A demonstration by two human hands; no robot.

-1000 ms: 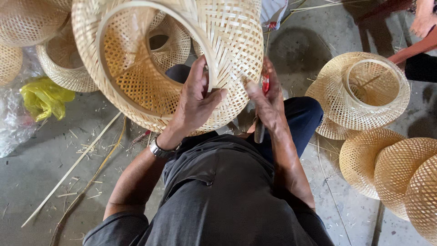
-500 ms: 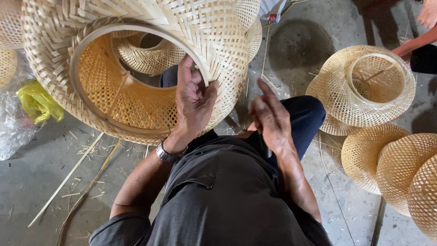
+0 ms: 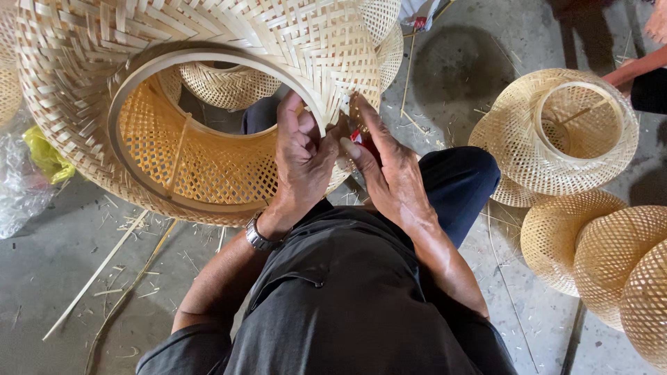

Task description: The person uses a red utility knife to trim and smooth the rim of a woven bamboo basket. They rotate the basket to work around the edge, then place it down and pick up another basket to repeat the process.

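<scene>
Basket: I see a large woven bamboo basket point(image 3: 208, 90), pale straw colour, with a domed outer wall of flat plaited strips.
Rim: a smooth bent bamboo hoop rings its opening.
Inside: an open lattice weave, more golden than the outside, with one thin strip running down it.
Pose: tipped on its side, opening turned toward me, held up above my lap.
Edge: loose strip ends stick out at the rim on the right side, where I see both hands meet it.
</scene>
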